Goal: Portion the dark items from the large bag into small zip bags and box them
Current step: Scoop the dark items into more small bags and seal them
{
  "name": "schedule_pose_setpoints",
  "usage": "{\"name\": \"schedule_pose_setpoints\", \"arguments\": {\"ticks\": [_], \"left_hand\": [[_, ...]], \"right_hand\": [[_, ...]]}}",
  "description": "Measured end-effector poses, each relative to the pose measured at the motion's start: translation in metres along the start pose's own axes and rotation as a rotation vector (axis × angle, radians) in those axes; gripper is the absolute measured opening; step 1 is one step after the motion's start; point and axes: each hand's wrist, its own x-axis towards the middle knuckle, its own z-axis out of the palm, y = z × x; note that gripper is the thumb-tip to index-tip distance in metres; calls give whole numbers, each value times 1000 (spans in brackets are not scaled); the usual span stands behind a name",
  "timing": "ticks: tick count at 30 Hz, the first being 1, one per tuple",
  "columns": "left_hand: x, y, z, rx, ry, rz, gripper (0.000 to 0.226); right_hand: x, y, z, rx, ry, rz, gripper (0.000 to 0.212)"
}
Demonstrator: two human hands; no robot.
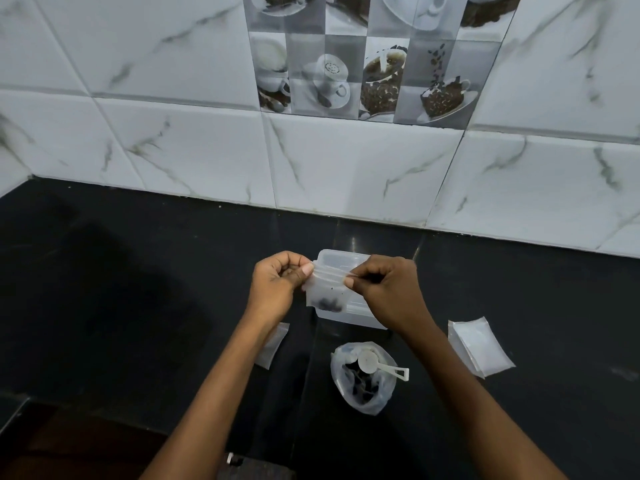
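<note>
2 hands: left hand (pixel 277 282), right hand (pixel 384 289). 1 filled zip bag (pixel 325 292). 1 box (pixel 360 315). 1 large bag (pixel 363 379) w/ 1 scoop (pixel 372 362), lower ctr. 1 stack of empties (pixel 479 346), right; count unclear. 1 loose bag (pixel 273 344).

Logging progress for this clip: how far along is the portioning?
Done: dark items sit in the small zip bag. In hand: left hand and right hand pinch its zip edge. Left: boxing it in the plastic box; the large bag still holds more.

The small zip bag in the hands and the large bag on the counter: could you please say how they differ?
The small zip bag is flat, held up by both hands; the large bag sits crumpled on the counter. The small zip bag holds few dark items; the large bag holds more, plus a white scoop. Both are translucent plastic.
</note>
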Motion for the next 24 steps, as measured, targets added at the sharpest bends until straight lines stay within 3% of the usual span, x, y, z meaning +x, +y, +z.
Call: {"name": "schedule_pose_setpoints", "arguments": {"ticks": [4, 11, 15, 18, 24], "left_hand": [[-6, -26, -31, 60, -87, -139, 10], [-20, -85, -72, 182, 51, -370, 10], [-22, -111, -85, 220, 135, -457, 10], [-22, -120, -90, 278, 191, -473, 10], [-18, -127, -91, 297, 190, -439, 7]], "right_hand": [[-13, 12, 28, -14, -203, 156, 2], [-32, 33, 100, -23, -460, 326, 8], [-34, 44, 135, -90, -481, 323, 4], [-35, 46, 154, -160, -441, 320, 13], [-34, 43, 173, -277, -371, 331, 20]]}}
